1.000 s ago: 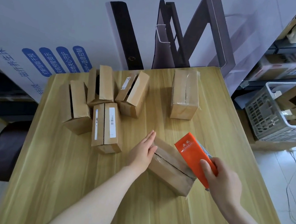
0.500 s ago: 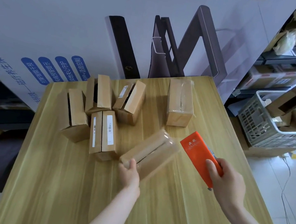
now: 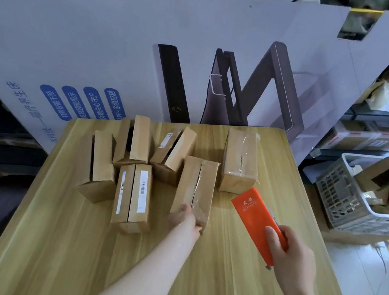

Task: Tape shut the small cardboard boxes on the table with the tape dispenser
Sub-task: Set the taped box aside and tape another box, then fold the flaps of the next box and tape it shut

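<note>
Vs 0.5 s ago, the held box (image 3: 196, 184) has swung from a diagonal, tipped-up pose to lying lengthwise, pointing away from the person, taped seam up. It's now just beside the sealed box (image 3: 240, 160) at far right, and its far-left corner sits close to an open box (image 3: 173, 152). L hand (image 3: 185, 218) grips its near end, fingers curled round the near-left corner. R hand (image 3: 294, 257) hasn't shifted much: wrapped round the orange tape dispenser (image 3: 254, 217), thumb on top, nose aimed up-left, held off the wood, apart from the held box. Labelled box (image 3: 133, 193) lies left of the held box w/ a strip of bare wood btw them. Table (image 3: 52, 240): right edge runs near the R hand; a white basket (image 3: 344, 206) stands past it on the floor. Widest bare stretch is the near half, under both forearms.
</note>
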Tool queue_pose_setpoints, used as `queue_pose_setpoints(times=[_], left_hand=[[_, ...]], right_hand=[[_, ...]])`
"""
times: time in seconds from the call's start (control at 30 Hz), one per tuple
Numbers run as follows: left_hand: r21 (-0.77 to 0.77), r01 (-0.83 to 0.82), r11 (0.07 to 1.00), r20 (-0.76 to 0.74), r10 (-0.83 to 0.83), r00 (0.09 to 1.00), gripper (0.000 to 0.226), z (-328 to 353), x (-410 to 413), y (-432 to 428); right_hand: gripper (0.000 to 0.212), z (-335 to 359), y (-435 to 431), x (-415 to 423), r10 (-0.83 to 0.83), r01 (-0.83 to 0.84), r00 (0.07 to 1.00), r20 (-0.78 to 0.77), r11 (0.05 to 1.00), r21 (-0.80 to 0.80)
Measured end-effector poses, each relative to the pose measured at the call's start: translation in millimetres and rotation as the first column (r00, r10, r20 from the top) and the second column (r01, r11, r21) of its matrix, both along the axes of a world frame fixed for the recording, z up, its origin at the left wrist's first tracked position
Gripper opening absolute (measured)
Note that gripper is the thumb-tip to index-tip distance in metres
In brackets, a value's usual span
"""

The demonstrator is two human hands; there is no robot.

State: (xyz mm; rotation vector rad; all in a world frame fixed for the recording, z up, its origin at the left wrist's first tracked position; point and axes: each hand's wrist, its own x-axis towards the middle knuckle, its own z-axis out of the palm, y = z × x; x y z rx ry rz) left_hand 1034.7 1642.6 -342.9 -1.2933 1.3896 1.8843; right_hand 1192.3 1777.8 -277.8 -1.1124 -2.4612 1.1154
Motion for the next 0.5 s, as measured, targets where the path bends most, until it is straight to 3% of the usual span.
queue_pose_setpoints(times=[0.2, 0.5], left_hand=[[0.045, 0.028, 0.999, -0.027, -0.027, 0.999, 0.015, 2, -60, 58], [-0.001, 0.163, 0.987, -0.094, -0.162, 0.982, 0.036, -28, -127, 106]], right_hand=[[0.003, -13, 19, -15, -0.035, 0.032, 0.999, -0.032, 0.995, -0.095], [0.007, -30, 43, -38, -0.056, 0.053, 0.998, -0.022, 0.989, -0.135]])
